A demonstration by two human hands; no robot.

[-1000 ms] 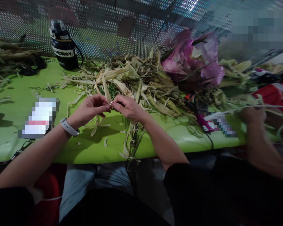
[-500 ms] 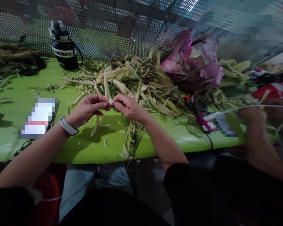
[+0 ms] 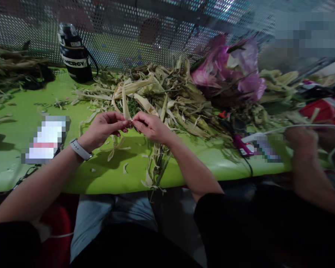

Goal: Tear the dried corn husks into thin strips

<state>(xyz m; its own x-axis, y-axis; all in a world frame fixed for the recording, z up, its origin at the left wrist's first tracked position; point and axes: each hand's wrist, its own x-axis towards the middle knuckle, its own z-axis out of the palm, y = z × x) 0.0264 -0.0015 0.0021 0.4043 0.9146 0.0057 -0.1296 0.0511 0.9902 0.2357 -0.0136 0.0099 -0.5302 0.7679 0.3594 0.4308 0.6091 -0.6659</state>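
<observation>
A long pale strip of dried corn husk (image 3: 125,102) stands up from between my hands, its upper part looped back towards the pile. My left hand (image 3: 107,126), with a white watch band on its wrist, pinches the strip's lower end. Fingertips almost touching the left ones, my right hand (image 3: 150,126) is closed in a pinch at the same end; the exact grip point is small and partly hidden. Just behind lies a heap of dried husks (image 3: 184,108) with some green strands. Below the hands are a knotted husk scrap (image 3: 114,147) and a bundle of thin strips (image 3: 156,163).
On the green table (image 3: 80,175) lie a phone (image 3: 46,139) at left and a dark bottle (image 3: 76,56) at the back. A pink plastic bag (image 3: 229,74) sits behind the heap. At right are another person's hand (image 3: 301,137), a second phone (image 3: 268,148) and a white cable (image 3: 296,127).
My hands stay almost in place, with small shifts of the fingertips at the strip's end. The other person's hand at right has moved slightly.
</observation>
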